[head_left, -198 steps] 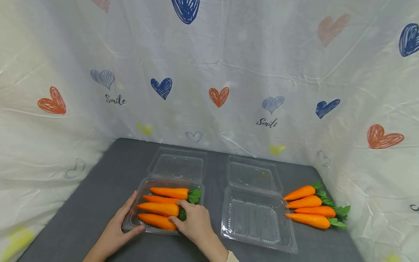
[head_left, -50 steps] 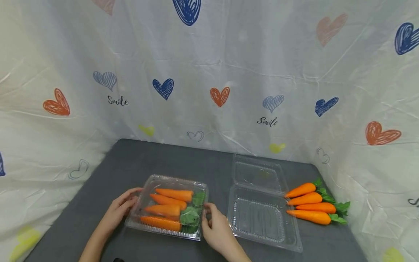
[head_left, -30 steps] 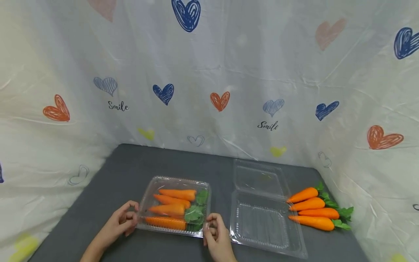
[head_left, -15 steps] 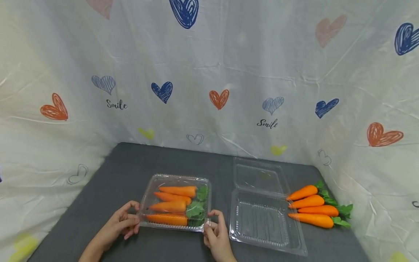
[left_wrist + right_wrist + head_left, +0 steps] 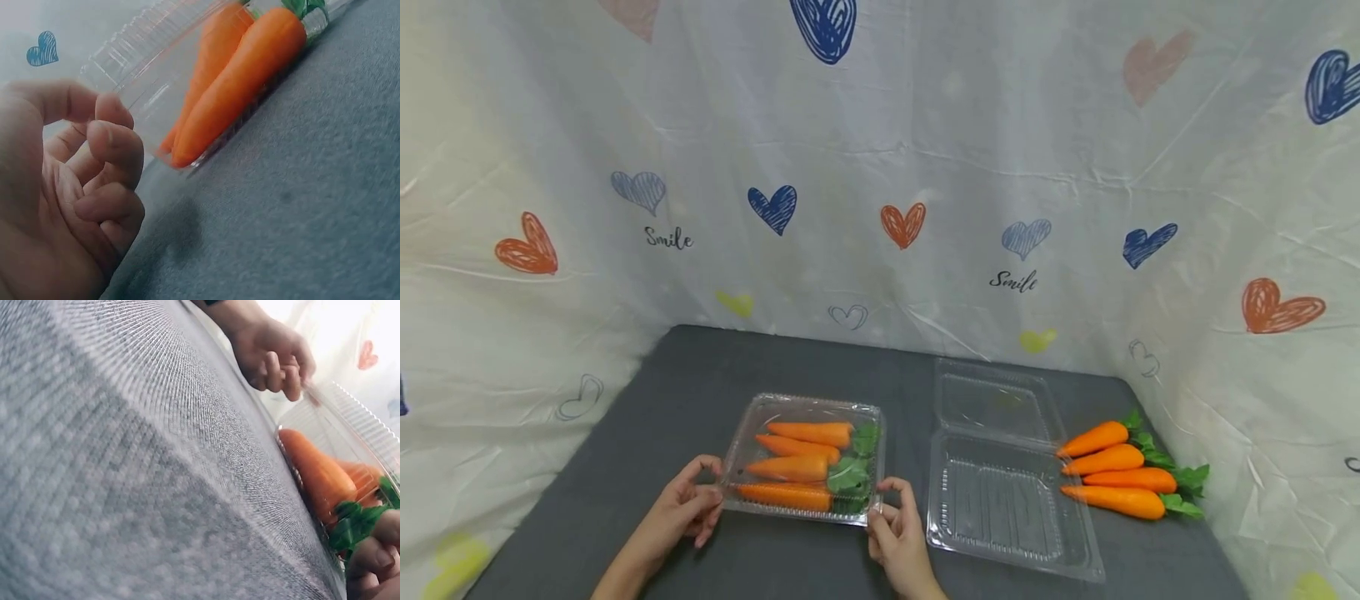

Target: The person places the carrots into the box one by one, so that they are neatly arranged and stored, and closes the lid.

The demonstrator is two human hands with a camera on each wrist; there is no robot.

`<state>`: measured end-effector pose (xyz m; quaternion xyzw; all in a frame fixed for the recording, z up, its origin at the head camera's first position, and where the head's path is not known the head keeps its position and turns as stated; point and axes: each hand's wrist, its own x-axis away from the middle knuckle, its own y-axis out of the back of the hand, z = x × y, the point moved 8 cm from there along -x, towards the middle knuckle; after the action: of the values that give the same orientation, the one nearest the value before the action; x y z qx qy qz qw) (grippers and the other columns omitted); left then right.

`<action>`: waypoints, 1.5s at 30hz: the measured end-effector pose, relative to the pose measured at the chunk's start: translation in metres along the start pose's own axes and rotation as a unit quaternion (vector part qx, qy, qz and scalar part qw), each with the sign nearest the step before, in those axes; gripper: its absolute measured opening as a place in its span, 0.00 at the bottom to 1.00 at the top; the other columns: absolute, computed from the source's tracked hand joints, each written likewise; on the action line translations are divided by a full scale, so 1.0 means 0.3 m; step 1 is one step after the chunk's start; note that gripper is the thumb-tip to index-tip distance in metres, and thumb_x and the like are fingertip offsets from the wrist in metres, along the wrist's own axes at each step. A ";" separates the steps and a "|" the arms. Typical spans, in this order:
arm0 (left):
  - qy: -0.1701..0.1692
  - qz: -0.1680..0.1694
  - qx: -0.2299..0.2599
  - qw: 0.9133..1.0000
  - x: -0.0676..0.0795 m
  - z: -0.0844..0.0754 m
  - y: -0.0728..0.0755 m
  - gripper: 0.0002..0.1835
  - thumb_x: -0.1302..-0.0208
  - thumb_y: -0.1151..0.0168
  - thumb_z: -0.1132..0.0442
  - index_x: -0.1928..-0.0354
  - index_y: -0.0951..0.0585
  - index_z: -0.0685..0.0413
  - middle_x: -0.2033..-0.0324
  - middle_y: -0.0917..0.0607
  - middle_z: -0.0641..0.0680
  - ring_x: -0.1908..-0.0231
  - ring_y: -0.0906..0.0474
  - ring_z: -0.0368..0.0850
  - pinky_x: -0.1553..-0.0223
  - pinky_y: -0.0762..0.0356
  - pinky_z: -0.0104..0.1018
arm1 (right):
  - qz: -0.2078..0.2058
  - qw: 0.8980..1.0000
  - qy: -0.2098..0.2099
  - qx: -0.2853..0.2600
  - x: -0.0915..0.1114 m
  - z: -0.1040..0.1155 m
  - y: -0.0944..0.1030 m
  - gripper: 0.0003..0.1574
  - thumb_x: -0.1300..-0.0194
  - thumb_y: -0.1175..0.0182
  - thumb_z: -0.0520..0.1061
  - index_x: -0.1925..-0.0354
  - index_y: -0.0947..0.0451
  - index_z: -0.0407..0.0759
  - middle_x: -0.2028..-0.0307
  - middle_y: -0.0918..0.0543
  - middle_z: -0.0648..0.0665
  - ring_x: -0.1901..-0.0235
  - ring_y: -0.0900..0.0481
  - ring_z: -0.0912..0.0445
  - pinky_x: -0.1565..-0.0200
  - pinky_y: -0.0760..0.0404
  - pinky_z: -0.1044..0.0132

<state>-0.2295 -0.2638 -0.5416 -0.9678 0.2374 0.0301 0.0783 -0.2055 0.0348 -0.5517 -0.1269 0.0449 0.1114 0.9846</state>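
Note:
A clear plastic clamshell container [image 5: 775,408] stands with its lid down over several orange carrots [image 5: 793,468] with green tops [image 5: 848,475]. My left hand [image 5: 681,504] pinches its near left corner at the rim; in the left wrist view, the thumb and index fingertip of this hand [image 5: 69,187] meet there, the other fingers curled below. At the near right corner, my right hand [image 5: 898,537] pinches the rim between thumb and index finger. Only the fingers of my right hand [image 5: 375,556] show at the right wrist view's edge, beside the leaves.
To the right stands a second clear clamshell container [image 5: 1000,500], empty, its lid [image 5: 992,404] folded back. Several loose carrots [image 5: 1116,458] lie beyond its right side. Everything stands on a grey cloth-covered table [image 5: 775,354], with a heart-printed curtain [image 5: 842,267] behind.
The carrot container's lid, folded back at first, now covers it. My right hand went from a carrot to the near right corner, and my left hand moved from the left side to the near left corner.

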 end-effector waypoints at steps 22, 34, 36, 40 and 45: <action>0.038 -0.164 -0.406 0.898 -0.001 -0.094 0.031 0.56 0.35 0.23 0.47 0.15 0.45 0.57 0.18 0.44 0.67 0.61 0.17 0.41 0.63 0.18 0.40 | -0.034 0.984 0.006 0.173 -0.041 -0.003 -0.062 0.58 0.29 0.28 0.46 0.15 0.50 0.43 0.27 0.29 0.28 0.85 0.17 0.55 0.78 0.16 0.62; 0.096 -0.202 -0.345 0.911 -0.097 -0.074 0.256 0.59 0.35 0.23 0.46 0.13 0.53 0.46 0.65 0.12 0.58 0.78 0.24 0.47 0.74 0.23 0.40 | -0.012 0.968 0.029 0.250 -0.273 -0.024 -0.198 0.54 0.24 0.33 0.51 0.14 0.52 0.44 0.87 0.19 0.44 0.90 0.20 0.55 0.84 0.24 0.69; 0.101 -0.213 -0.330 0.914 -0.105 -0.069 0.285 0.59 0.34 0.24 0.46 0.13 0.54 0.45 0.64 0.10 0.58 0.77 0.25 0.46 0.74 0.24 0.40 | -0.010 0.966 0.029 0.257 -0.306 -0.029 -0.212 0.54 0.23 0.34 0.52 0.14 0.52 0.44 0.87 0.18 0.43 0.90 0.21 0.56 0.84 0.26 0.69; 0.098 -0.229 -0.312 0.917 -0.118 -0.072 0.326 0.57 0.32 0.25 0.47 0.13 0.54 0.46 0.48 0.12 0.67 0.69 0.20 0.41 0.69 0.23 0.39 | -0.011 0.965 0.019 0.260 -0.358 -0.036 -0.238 0.54 0.23 0.34 0.53 0.14 0.52 0.46 0.86 0.17 0.43 0.90 0.21 0.58 0.82 0.25 0.69; 0.100 -0.230 -0.308 0.918 -0.127 -0.079 0.352 0.57 0.30 0.27 0.45 0.13 0.56 0.45 0.31 0.26 0.74 0.58 0.18 0.39 0.65 0.23 0.39 | -0.006 0.964 0.011 0.266 -0.396 -0.041 -0.266 0.54 0.22 0.36 0.52 0.14 0.54 0.46 0.85 0.16 0.43 0.89 0.20 0.57 0.79 0.23 0.68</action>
<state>-0.3117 -0.3427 -0.5290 -0.9698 -0.0065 -0.0144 -0.2434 -0.3031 -0.0682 -0.5306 0.1377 0.0833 0.0879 0.9830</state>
